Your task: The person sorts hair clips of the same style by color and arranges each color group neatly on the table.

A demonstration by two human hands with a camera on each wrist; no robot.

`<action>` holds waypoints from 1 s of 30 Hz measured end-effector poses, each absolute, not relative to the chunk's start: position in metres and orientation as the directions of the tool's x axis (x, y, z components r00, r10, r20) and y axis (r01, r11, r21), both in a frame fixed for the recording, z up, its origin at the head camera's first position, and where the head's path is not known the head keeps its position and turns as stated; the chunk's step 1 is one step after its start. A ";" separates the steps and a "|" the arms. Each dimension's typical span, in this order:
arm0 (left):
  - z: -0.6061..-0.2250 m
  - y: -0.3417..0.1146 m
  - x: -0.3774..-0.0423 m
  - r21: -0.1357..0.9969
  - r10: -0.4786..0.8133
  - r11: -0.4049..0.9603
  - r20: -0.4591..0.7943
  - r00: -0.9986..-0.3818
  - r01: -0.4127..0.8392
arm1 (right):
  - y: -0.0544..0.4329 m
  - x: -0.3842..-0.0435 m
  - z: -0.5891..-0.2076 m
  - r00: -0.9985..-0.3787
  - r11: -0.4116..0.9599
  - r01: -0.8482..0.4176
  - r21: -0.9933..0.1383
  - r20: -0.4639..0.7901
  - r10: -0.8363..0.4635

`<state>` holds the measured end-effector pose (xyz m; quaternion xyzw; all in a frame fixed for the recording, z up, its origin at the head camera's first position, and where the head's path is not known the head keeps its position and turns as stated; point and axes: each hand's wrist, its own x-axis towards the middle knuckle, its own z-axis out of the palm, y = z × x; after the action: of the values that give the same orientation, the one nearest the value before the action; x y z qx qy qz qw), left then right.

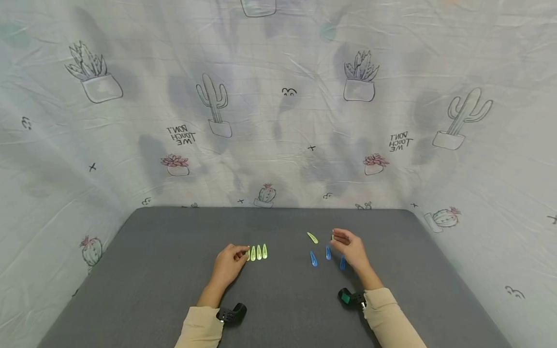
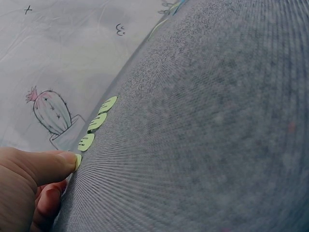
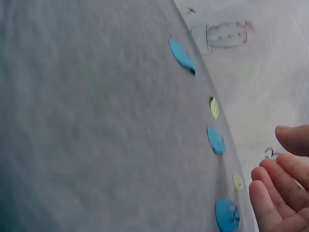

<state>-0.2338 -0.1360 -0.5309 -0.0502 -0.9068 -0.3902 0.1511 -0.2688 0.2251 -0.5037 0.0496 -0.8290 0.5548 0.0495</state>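
Bright yellow-green snap hair clips point(image 1: 258, 252) stand side by side in a short row on the grey table. At the row's left end my left hand point(image 1: 227, 265) pinches the last yellow-green hair clip point(image 2: 78, 162) between thumb and finger. On the right, my right hand point(image 1: 351, 250) hovers over loose clips, thumb apart from the fingers, holding nothing. Near its fingertips a yellow-green clip point(image 3: 238, 181) lies on the table. Blue hair clips point(image 1: 313, 258) lie below and left of that hand, one partly hidden by it in the head view.
Another yellow-green clip point(image 1: 312, 238) lies tilted behind the blue ones. The grey table point(image 1: 287, 309) ends at a pale curtain point(image 1: 278, 121) printed with cacti, which hangs behind and at both sides. Dark bands sit on both wrists.
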 end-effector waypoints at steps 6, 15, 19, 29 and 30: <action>-0.530 -0.137 -0.233 0.694 -0.019 0.692 0.291 -0.956 0.198 | 0.230 -0.274 -0.504 -0.999 0.408 0.011 -0.913 0.004 0.035; -0.528 -0.136 -0.233 0.694 -0.017 0.691 0.297 -0.955 0.203 | 0.226 -0.287 -0.500 -0.996 0.507 0.074 -0.859 -0.038 0.080; -0.528 -0.136 -0.232 0.690 -0.018 0.692 0.312 -0.950 0.213 | 0.222 -0.293 -0.497 -0.995 0.583 0.072 -0.809 -0.017 0.099; -0.532 -0.136 -0.233 0.668 -0.018 0.704 0.354 -0.935 0.240 | 0.219 -0.304 -0.497 -0.994 0.711 0.069 -0.700 0.016 0.112; -0.532 -0.136 -0.233 0.667 -0.018 0.705 0.356 -0.934 0.241 | 0.219 -0.305 -0.497 -0.994 0.716 0.065 -0.695 0.017 0.108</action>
<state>-0.2331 -0.1361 -0.5325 -0.0615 -0.9073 -0.3794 0.1705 -0.3050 0.2189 -0.4968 -0.0467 -0.9258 0.3741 0.0283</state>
